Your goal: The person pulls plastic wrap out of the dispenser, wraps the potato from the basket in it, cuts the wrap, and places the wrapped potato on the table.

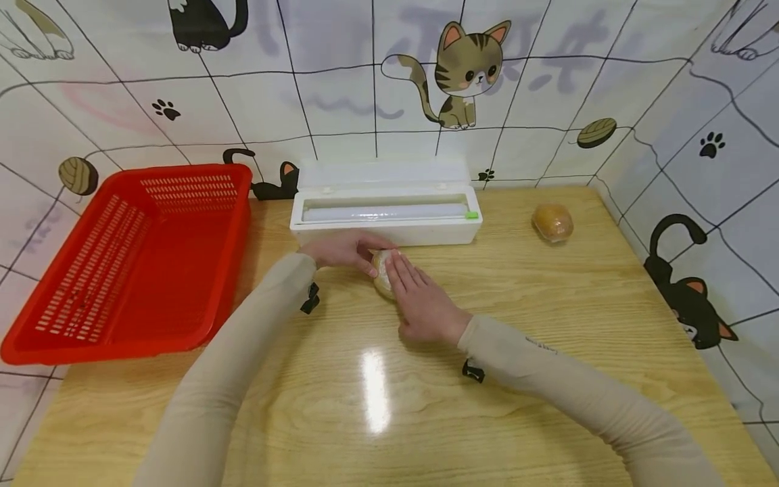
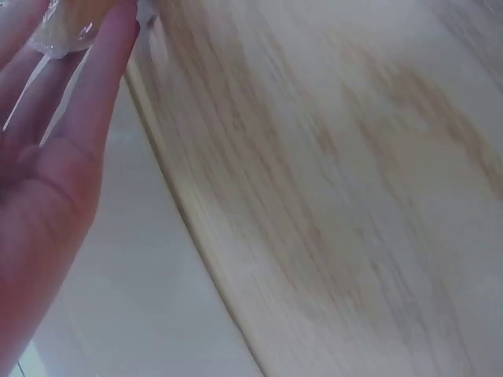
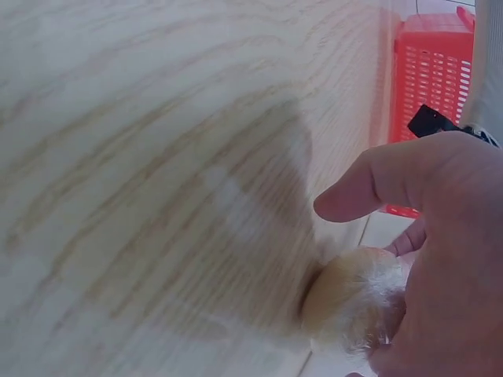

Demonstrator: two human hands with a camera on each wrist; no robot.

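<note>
A round bun (image 1: 382, 279) wrapped in clear cling film stands tilted on the table, just in front of the white cling film box (image 1: 389, 235). My left hand (image 1: 343, 249) holds the bun from its far left side, thumb and fingers about it. On its right side, the straight fingers of my right hand (image 1: 424, 301) lie against the gathered film. In the right wrist view, the thumb of that hand stands off the bun (image 3: 342, 306), where crumpled film shows. Only a piece of the wrapped bun (image 2: 69, 27) shows in the left wrist view.
The box's lid is up, with a film roll (image 1: 383, 212) inside and a green slider (image 1: 471, 215) at its right end. Another wrapped bun (image 1: 553, 223) sits at the back right. A red plastic basket (image 1: 209, 318) stands on the left. Patterned walls border the wooden table (image 1: 304, 419).
</note>
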